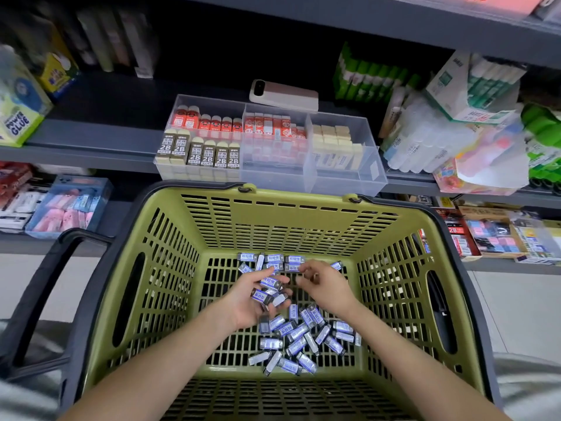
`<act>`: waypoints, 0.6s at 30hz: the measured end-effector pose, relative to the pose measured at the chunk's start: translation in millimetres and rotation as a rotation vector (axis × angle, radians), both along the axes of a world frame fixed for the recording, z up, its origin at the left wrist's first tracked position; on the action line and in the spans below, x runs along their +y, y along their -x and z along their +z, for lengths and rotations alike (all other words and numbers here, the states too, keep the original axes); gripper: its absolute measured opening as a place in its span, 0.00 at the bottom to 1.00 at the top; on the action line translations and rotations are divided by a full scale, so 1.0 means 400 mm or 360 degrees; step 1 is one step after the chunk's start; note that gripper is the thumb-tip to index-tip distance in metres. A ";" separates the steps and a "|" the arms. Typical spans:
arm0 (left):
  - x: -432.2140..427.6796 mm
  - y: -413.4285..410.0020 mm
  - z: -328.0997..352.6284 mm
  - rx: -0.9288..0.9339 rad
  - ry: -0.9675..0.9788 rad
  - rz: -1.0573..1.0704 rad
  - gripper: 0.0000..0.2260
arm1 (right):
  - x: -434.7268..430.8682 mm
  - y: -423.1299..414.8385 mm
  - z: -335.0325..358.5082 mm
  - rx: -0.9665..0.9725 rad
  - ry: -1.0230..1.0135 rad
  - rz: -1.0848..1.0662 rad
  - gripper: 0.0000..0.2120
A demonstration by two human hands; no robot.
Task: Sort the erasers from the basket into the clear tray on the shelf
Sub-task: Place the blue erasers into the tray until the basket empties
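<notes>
A green slatted basket (303, 214) stands below the shelf, with several small blue-and-white wrapped erasers (299, 338) scattered on its floor. Inside it, my left hand (252, 296) is cupped palm up and holds a small stack of these erasers (267, 288). My right hand (326, 285) hovers just right of it with fingers curled, fingertips close to the stack; whether it pinches an eraser is hidden. The clear tray (346, 177) sits on the shelf above the basket. Its left and middle compartments hold red, brown and cream erasers; the front right compartment is bare.
A phone (283, 94) lies on the shelf behind the tray. Glue sticks and boxes (455, 117) crowd the shelf to the right, glue packs (18, 110) to the left. The basket's black handle (45, 299) folds out at the left. Lower shelves carry more stationery.
</notes>
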State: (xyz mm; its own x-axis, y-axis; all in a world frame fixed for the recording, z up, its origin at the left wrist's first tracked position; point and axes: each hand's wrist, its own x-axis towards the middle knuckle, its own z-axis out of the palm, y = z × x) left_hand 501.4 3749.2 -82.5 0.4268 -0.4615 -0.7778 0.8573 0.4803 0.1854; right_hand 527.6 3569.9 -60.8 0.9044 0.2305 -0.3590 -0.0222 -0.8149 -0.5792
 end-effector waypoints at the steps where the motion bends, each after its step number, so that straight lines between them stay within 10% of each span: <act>1: 0.002 0.001 0.001 0.0000 -0.0007 -0.0001 0.13 | -0.029 -0.004 -0.016 0.0064 0.0291 0.0147 0.13; 8: 0.000 0.002 0.009 -0.0037 -0.0180 -0.0064 0.07 | -0.091 0.033 -0.099 0.0089 0.0743 0.0539 0.31; 18: 0.002 0.001 0.017 -0.0152 -0.0314 -0.0215 0.08 | -0.082 0.056 -0.108 0.0365 0.0359 0.0469 0.21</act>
State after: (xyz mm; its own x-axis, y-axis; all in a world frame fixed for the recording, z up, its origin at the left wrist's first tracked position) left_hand 500.8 3749.8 -75.5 0.4476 -0.3628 -0.8173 0.8852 0.3092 0.3476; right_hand 505.1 3537.2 -103.8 0.7025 0.3596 -0.6141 0.1229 -0.9113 -0.3930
